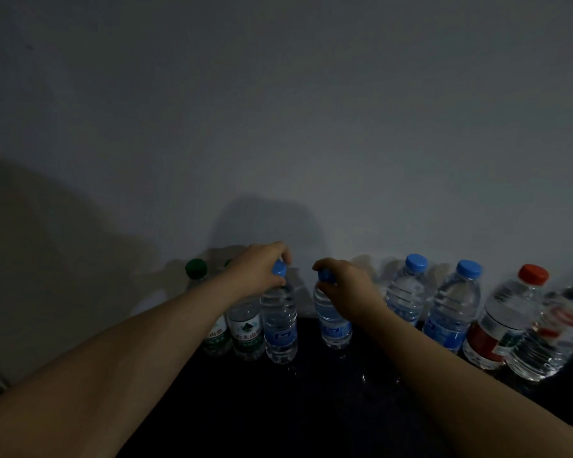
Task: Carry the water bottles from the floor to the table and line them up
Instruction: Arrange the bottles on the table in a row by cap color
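Left grip (262, 264) on bottle (280, 325), right grip (348, 280) likewise

Both bare arms stretch forward and converge. The left forearm (129, 355) comes from the lower left corner. The left hand (260, 269) is palm down, with fingers and thumb curled round a blue cap (279, 269). The right forearm (460, 385) comes from the lower right, and the right hand (346, 282) grips a second blue cap (325, 276) from above. The hands are near but apart.
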